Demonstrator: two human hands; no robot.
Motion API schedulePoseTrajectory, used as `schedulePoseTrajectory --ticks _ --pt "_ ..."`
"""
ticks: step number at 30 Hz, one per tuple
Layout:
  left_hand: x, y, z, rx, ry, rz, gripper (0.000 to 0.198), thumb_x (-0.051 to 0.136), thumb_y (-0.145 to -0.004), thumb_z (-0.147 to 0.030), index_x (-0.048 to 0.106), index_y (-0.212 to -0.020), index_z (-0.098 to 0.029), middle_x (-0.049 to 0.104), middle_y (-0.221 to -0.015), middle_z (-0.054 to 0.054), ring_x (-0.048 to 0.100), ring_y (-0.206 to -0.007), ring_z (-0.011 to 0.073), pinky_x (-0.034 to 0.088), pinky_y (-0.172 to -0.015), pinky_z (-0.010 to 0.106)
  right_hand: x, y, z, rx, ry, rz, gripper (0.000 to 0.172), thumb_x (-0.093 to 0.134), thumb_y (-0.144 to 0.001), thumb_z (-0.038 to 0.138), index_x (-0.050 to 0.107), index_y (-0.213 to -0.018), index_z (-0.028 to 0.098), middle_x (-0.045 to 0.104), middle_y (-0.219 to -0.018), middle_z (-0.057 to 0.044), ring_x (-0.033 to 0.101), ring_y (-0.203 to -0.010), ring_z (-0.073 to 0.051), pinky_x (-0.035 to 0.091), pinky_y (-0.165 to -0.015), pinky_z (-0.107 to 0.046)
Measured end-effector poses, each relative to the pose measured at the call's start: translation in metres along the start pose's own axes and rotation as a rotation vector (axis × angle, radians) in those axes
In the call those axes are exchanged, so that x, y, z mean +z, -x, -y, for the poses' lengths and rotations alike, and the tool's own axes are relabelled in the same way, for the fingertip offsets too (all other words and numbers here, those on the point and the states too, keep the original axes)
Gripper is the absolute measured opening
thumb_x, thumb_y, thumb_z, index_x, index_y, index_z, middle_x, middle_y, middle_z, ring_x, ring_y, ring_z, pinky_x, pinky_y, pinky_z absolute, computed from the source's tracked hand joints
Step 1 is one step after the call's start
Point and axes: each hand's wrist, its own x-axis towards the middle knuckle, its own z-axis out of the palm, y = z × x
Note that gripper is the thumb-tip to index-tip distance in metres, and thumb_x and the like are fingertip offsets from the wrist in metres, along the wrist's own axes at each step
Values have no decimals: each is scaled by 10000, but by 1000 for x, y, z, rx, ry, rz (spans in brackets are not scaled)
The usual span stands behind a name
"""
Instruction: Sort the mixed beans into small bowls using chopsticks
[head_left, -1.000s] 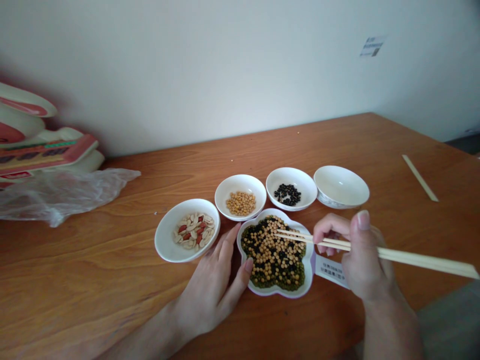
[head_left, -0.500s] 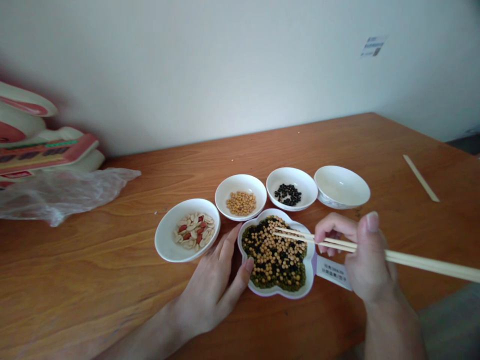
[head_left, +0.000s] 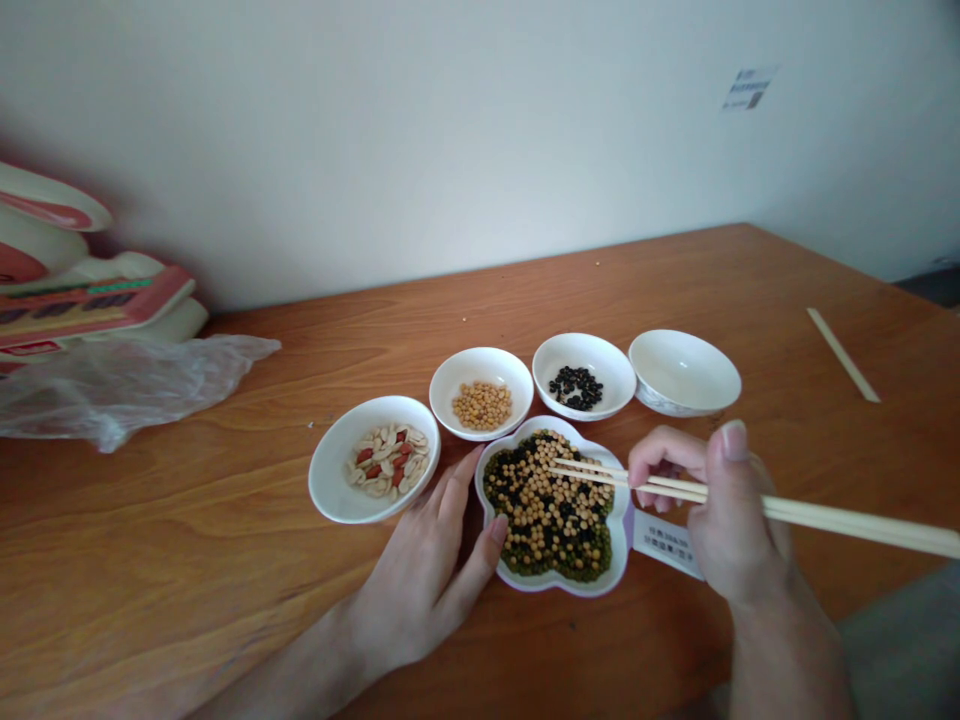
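A white flower-shaped dish (head_left: 619,545) holds a mix of tan soybeans, black beans and small green beans. My left hand (head_left: 420,570) rests against the left side of this dish, fingers stretched and apart, thumb touching the rim. In my right hand (head_left: 739,520) is a pair of wooden chopsticks (head_left: 840,518), gripped between thumb and fingers. Their tips lie over the soybeans in the upper middle of the dish, slightly apart; whether a bean is between them I cannot tell. A white label (head_left: 664,543) lies beside the dish, partly behind my right hand.
Behind the dish stand white bowls: one with peanuts (head_left: 324,470), one with yellow soybeans (head_left: 442,385), one with black beans (head_left: 619,385), and one bowl with nothing visible inside (head_left: 679,365). A pale stick (head_left: 844,355) lies right. Clear plastic (head_left: 142,385) and a toy-like figure (head_left: 112,300) sit left.
The chopstick tips have shifted very slightly to the right over the beans, and my right hand has tilted a little. My left hand and the bowls stay in place.
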Motion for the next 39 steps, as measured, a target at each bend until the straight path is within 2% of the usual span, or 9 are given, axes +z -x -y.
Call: schedulePoseTrajectory --ticks 8,15,18,19,21,25,29,33,39 --pt "-1 0 -2 4 4 9 629 544 -1107 -326 276 -1673 -270 514 -1676 127 509 -1550 310 413 -1326 500 1 -1 6 -22 15 -51 910 156 -1049 804 696 -610 217 541 -503 -39 545 -490 -160 404 -470 -292" --pt "-2 -2 -2 -10 29 10 623 558 -1099 -330 307 -1665 -264 538 -1663 119 530 -1538 311 433 -1316 482 -1 -7 5 -97 -77 -142 926 209 -995 878 732 -590 229 639 -528 -76 577 -478 -180 460 -455 -309" --pt "-3 -1 -3 -21 35 18 620 549 -1104 -334 300 -1666 -252 542 -1655 130 531 -1534 310 435 -1313 491 8 -9 8 -133 -154 -259 914 232 -994 878 732 -583 231 650 -534 -78 602 -493 -187 472 -467 -311" --pt "-4 -1 -4 -20 34 24 620 542 -1107 -336 291 -1667 -249 538 -1656 134 525 -1538 309 432 -1314 496 13 -10 9 -119 -179 -338 910 214 -1015 853 720 -581 233 644 -536 -73 600 -504 -184 474 -481 -308" --pt "-4 -1 -4 -18 30 32 626 533 -1110 -340 273 -1673 -248 530 -1660 138 513 -1545 310 428 -1317 505 22 -10 11 -115 -210 -406 889 209 -1044 807 711 -585 234 616 -518 -60 589 -503 -179 460 -481 -301" --pt "-5 -2 -4 -13 21 20 643 547 -1104 -334 263 -1676 -257 526 -1664 133 518 -1540 314 415 -1326 508 35 -13 9 -186 -179 -336 894 225 -1030 826 727 -608 218 635 -537 -73 605 -506 -186 464 -482 -313" --pt "-4 -2 -3 -17 15 22 643 546 -1107 -331 260 -1679 -261 515 -1674 126 516 -1541 302 400 -1336 489 42 -14 9 -138 -178 -284 887 244 -1028 827 738 -623 212 631 -527 -66 583 -494 -173 439 -468 -302" --pt "-3 -1 -2 -13 14 21 648 550 -1103 -335 268 -1681 -247 511 -1680 129 505 -1552 308 399 -1337 484 47 -15 14 -59 -234 -312 848 302 -1015 836 720 -628 208 628 -532 -55 558 -496 -158 430 -471 -285" --pt "-2 1 -1 -10 -8 4 648 539 -1111 -325 258 -1692 -268 525 -1676 108 513 -1554 296 405 -1339 469 43 -18 17 -49 -245 -354 868 270 -1021 829 693 -586 208 619 -505 -51 543 -469 -146 417 -450 -270"
